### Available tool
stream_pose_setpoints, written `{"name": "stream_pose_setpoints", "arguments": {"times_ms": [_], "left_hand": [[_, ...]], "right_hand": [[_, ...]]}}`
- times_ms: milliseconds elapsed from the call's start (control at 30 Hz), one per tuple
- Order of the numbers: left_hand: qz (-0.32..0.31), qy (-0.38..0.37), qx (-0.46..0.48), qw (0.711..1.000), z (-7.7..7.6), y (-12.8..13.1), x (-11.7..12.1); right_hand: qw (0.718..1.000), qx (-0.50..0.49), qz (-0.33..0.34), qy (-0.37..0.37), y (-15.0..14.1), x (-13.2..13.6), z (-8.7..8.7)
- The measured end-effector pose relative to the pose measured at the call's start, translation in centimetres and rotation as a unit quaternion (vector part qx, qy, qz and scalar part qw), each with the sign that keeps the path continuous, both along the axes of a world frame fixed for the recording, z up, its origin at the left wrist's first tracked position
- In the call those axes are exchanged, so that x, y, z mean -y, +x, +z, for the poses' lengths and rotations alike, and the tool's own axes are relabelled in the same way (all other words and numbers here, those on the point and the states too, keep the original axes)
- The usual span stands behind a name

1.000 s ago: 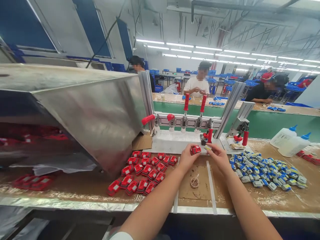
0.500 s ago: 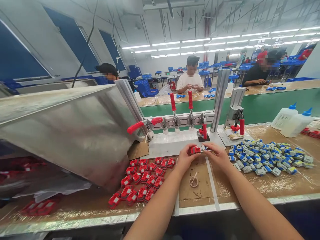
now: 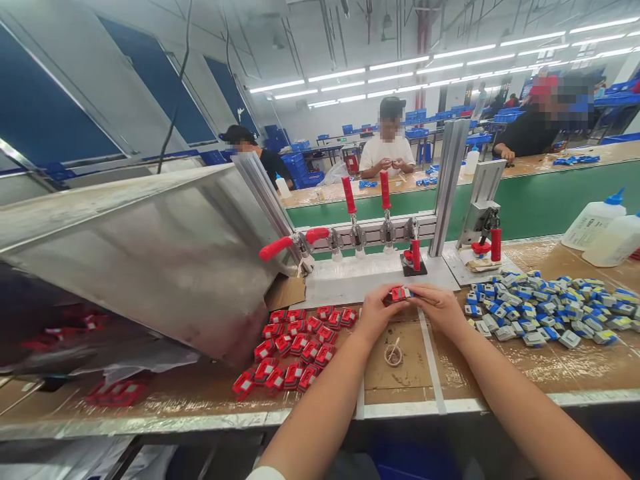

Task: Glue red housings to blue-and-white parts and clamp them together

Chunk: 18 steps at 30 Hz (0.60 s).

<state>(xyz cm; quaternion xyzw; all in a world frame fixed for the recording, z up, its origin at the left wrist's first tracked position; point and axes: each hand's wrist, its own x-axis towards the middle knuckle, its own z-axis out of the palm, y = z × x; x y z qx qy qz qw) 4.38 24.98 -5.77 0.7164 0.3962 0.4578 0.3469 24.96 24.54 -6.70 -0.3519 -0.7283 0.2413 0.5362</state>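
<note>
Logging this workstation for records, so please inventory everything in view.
Held part: one, red and grey, near centre
Cardboard sheet: one, brown, foreground
Cup with stick: one, brownish, on cardboard
Red parts: many, red, left of cardboard
Small parts: many, grey, blue, yellow, right
Clamp frame: one, silver and red, behind cardboard
Clamp stand: one, silver, right of frame
Large bottles: two, whitish and blue, right
Metal hood: one, silver, left
Near bench: one, brown, under cardboard
Co-workers: three or more, background
Left hand: one, holding part
Right hand: one, holding part
</note>
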Motion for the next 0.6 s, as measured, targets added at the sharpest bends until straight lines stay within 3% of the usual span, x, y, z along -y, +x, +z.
{"name": "stream_pose_setpoints", "arguments": {"times_ms": [167,300,433,500,600], "left_hand": [[0.062,0.064,-0.138,0.986,0.8,0.2,0.3],[0.118,0.091,-0.352,0.924,1.9,0.8,1.0],[0.084,0.151,-0.439,0.882,3.0,1.3,0.9],[0.061,0.174,-0.417,0.890,3.5,1.5,0.6],[0.050,0.155,-0.312,0.936,3.8,1.5,0.0]], "right_hand": [[0.995,-0.046,-0.008,-0.092,-0.9,-0.4,-1.0],[0.978,-0.108,0.007,-0.180,-2.6,-0.4,-2.3],[0.960,-0.171,-0.022,-0.219,-3.2,-0.6,-2.6],[0.950,-0.203,-0.033,-0.235,-2.6,-0.6,-2.1],[0.920,-0.268,-0.011,-0.284,-1.7,-0.7,-1.7]]}}
